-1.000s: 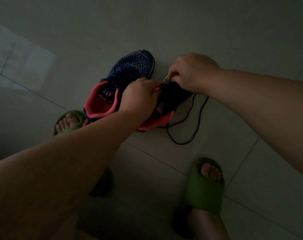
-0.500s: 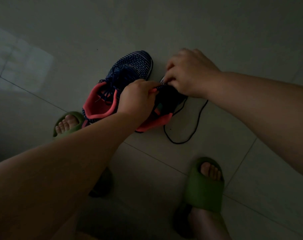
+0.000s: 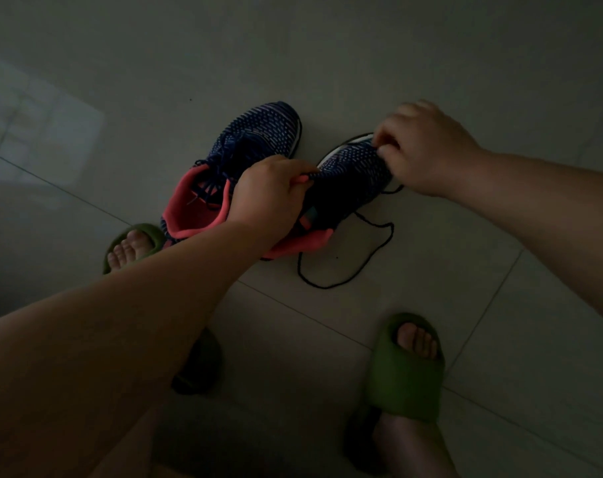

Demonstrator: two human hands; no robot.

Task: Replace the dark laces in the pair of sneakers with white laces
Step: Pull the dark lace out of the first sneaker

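Two dark blue knit sneakers with pink lining stand side by side on the tiled floor. The left sneaker [image 3: 255, 139] still carries its dark lace. My left hand [image 3: 269, 198] grips the pink tongue and collar of the right sneaker [image 3: 351, 174]. My right hand [image 3: 427, 146] pinches the dark lace at that shoe's toe end. The loose dark lace [image 3: 355, 267] trails from the shoe in a loop on the floor to the right. No white laces are in view.
My feet in green slides stand near the shoes, one foot [image 3: 134, 246] at the left just behind the left sneaker, the other [image 3: 407, 367] at the lower right. Grey floor tiles with grout lines spread all around. The light is dim.
My right hand has moved right and away from my left hand, uncovering the right sneaker's toe. The loose lace loop on the floor has shifted and changed shape.
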